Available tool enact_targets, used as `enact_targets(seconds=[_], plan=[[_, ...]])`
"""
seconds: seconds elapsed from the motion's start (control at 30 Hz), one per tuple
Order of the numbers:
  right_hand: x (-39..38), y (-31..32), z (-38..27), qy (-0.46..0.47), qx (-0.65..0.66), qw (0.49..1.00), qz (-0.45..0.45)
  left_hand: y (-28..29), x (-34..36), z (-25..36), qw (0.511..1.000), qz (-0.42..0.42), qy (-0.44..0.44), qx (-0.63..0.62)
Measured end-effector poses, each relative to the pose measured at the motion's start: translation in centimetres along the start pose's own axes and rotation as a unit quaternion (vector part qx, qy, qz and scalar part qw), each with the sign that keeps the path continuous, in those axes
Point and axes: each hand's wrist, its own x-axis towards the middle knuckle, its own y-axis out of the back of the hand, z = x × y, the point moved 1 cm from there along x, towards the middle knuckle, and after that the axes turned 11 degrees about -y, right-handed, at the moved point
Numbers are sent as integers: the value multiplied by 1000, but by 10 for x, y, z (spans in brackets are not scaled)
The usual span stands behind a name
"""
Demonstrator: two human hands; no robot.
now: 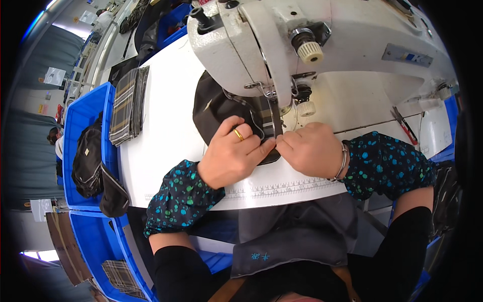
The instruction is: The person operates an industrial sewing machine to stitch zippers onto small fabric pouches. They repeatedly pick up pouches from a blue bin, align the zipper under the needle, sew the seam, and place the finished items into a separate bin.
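Dark fabric piece (214, 108) lies pinched under left hand (232, 157) and right hand (309, 148) at the sewing machine (312, 45).

A garment sewing workshop is showing here: an industrial sewing machine (302, 45) is standing on a white desk (166, 146), with blue bins (85, 121) holding cut plaid pieces (128, 105) alongside.

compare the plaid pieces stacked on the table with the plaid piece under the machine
The stacked plaid pieces lie loose and untouched at the table's left; the plaid piece under the needle is joined to dark fabric with a zipper and pinched by the left hand and right hand. Both show the same grey check.
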Motion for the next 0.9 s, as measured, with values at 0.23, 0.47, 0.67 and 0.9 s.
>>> enact_targets(seconds=[0.23,0.47,0.67,0.9], plan=[[-13,17,-27,14,-60,996,-65,5,5,24,994,-63,87,-26],[-11,14,-28,26,5,995,-94,-2,15,21,990,-19,123,-68],[-15,16,-33,15,-14,995,-98,-3,17,25,982,-29,164,-84],[-19,20,-35,15,-20,995,-92,-4,18,32,984,-49,160,-60]])
